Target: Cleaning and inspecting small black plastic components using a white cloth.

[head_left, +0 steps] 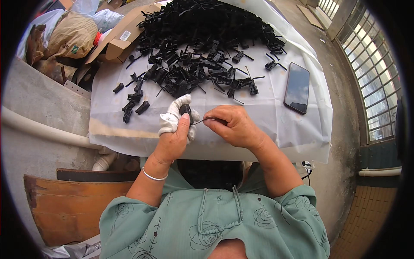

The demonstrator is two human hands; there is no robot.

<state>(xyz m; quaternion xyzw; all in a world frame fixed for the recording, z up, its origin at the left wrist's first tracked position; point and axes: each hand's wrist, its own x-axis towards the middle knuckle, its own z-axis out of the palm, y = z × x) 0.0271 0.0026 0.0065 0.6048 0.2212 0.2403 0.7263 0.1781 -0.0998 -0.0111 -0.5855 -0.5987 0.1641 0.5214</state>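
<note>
My left hand (173,131), its fingers wrapped in white cloth, grips a small black plastic part (186,109) above the near edge of the table. My right hand (233,125) pinches a thin metal pin (202,121) whose tip points at that part. A large heap of the same black parts with thin pins (202,39) covers the far half of the white sheet (267,116) on the table. Loose black pieces (133,101) lie scattered to the left of my left hand.
A dark smartphone (297,87) lies face up on the sheet at the right. Cardboard boxes (123,41) and stuffed sacks (69,36) sit at the far left. A white pipe (43,129) and wooden board (73,203) are at the lower left. Window bars (371,64) stand at right.
</note>
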